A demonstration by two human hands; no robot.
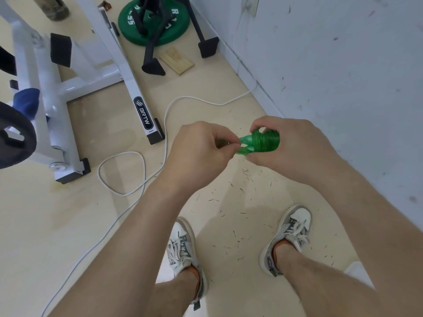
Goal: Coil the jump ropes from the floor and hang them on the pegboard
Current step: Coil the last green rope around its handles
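A translucent green jump rope (263, 143) is wound into a tight bundle between my two hands, held above the floor. My right hand (290, 145) grips the coiled bundle, fingers curled over its top. My left hand (201, 147) pinches the rope's green handle ends that stick out on the left of the bundle. A white cord (166, 124) lies looped on the beige floor in front of me and trails toward the lower left. No pegboard is in view.
A white exercise machine frame (135, 92) stands to the left. A green weight plate (153, 21) with a black stand and a small wooden block (176, 60) lie farther ahead. A scuffed white wall (343, 65) runs along my right. My shoes (183, 248) are below.
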